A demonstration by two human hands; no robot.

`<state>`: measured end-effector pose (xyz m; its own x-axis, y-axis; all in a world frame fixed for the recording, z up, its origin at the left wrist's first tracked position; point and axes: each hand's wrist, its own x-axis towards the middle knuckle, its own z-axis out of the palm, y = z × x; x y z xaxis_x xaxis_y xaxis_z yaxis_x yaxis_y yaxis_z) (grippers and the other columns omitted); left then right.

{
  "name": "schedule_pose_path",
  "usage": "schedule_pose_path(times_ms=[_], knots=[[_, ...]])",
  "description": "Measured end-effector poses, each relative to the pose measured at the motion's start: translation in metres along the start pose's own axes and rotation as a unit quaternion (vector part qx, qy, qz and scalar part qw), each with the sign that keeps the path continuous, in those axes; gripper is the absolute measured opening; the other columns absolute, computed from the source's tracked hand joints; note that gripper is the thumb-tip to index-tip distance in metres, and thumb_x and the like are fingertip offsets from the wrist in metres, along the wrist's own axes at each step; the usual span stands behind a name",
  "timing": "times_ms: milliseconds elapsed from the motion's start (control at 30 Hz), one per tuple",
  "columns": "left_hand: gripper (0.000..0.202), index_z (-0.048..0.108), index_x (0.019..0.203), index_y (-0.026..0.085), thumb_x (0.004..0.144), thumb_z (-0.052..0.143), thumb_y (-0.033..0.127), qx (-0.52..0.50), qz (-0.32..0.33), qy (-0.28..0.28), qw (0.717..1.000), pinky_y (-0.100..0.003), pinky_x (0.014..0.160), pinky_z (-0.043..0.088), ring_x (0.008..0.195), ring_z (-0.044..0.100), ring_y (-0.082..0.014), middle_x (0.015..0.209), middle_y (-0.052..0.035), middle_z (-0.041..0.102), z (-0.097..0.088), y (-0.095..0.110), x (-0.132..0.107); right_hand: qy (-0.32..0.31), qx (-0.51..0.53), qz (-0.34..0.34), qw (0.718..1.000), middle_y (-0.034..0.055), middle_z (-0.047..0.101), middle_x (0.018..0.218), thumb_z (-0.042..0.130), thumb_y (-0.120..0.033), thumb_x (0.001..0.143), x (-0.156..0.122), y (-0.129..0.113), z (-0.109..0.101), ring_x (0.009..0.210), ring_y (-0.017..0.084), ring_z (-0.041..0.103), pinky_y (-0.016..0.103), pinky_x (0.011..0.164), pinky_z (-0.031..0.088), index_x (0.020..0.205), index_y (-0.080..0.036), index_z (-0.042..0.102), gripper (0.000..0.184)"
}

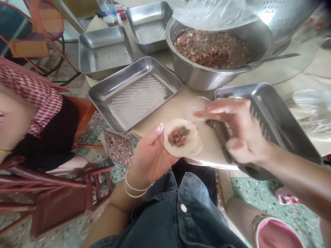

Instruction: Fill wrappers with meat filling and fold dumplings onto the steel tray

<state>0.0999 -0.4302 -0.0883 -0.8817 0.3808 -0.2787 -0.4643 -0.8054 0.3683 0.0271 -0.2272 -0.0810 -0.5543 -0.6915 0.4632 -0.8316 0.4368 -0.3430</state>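
Observation:
On my left hand [152, 155] rests a round dumpling wrapper [191, 146], held at its edge by the thumb with the fingers beneath. A small mound of meat filling [179, 135] with green bits lies in its middle. Another wrapper edge seems to show underneath. My right hand [243, 129] is raised just to the right of the wrapper, fingers apart, the index finger pointing left, and nothing visible in it. Below it, a metal spoon [221, 143] lies on the table beside a small clear dish [198, 105], partly hidden by that hand.
A large steel bowl [204, 79] of meat filling stands behind, a utensil handle across its rim and plastic over it. Steel trays [134, 96] sit left of it; another tray [274, 103] is under my right arm. A person in a checked garment [49, 100] sits at left.

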Motion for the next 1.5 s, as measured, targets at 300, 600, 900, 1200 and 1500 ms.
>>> schedule_pose_path(times_ms=[300, 600, 900, 1200, 1500], knots=[[0.057, 0.053, 0.131, 0.010, 0.099, 0.017, 0.040, -0.006, -0.063, -0.065, 0.996, -0.044, 0.115, 0.029, 0.137, 0.040, -0.0276, 0.131, -0.0133, 0.060, 0.004, -0.012, 0.005, -0.069, 0.068, -0.052, 0.994, 0.0077, 0.062, 0.116, 0.019, -0.062, 0.096, 0.003, -0.027, 0.002, 0.116, 0.026, 0.053, 0.047, 0.091, 0.032, 0.125, -0.023, 0.033, 0.050], [0.059, 0.053, 0.128, 0.003, 0.097, 0.025, 0.046, 0.011, -0.002, -0.009, 1.000, -0.044, 0.117, 0.025, 0.139, 0.036, -0.0302, 0.129, -0.0178, 0.061, -0.004, -0.004, -0.004, -0.127, -0.093, 0.055, 0.986, 0.0090, 0.067, 0.101, 0.006, -0.069, 0.093, 0.018, 0.023, 0.010, 0.104, 0.030, 0.055, 0.045, 0.078, 0.030, 0.110, -0.018, 0.046, 0.067], [0.065, 0.053, 0.128, 0.007, 0.097, 0.015, 0.050, 0.004, -0.002, -0.030, 1.000, -0.044, 0.117, 0.026, 0.141, 0.034, -0.0287, 0.132, -0.0152, 0.058, 0.003, -0.005, -0.004, -0.030, -0.039, -0.026, 0.998, 0.0114, 0.060, 0.116, 0.011, -0.067, 0.094, 0.014, -0.028, 0.003, 0.114, 0.027, 0.052, 0.046, 0.086, 0.031, 0.122, -0.017, 0.041, 0.065], [0.073, 0.057, 0.123, 0.006, 0.096, 0.008, 0.053, -0.021, -0.022, -0.053, 0.998, -0.045, 0.114, 0.030, 0.135, 0.043, -0.0311, 0.125, -0.0169, 0.062, 0.009, -0.004, -0.005, -0.045, -0.030, -0.155, 0.986, 0.0074, 0.064, 0.119, 0.028, -0.064, 0.095, -0.005, -0.058, 0.007, 0.119, 0.015, 0.049, 0.038, 0.082, 0.037, 0.114, -0.018, 0.051, 0.055], [0.068, 0.054, 0.126, 0.005, 0.095, 0.020, 0.055, -0.023, -0.058, -0.061, 0.996, -0.045, 0.112, 0.031, 0.127, 0.051, -0.0319, 0.120, -0.0186, 0.064, 0.005, -0.005, -0.004, -0.027, -0.035, -0.189, 0.981, 0.0061, 0.068, 0.111, 0.035, -0.054, 0.097, -0.020, -0.048, -0.001, 0.111, 0.014, 0.053, 0.035, 0.078, 0.041, 0.104, -0.018, 0.056, 0.042]])
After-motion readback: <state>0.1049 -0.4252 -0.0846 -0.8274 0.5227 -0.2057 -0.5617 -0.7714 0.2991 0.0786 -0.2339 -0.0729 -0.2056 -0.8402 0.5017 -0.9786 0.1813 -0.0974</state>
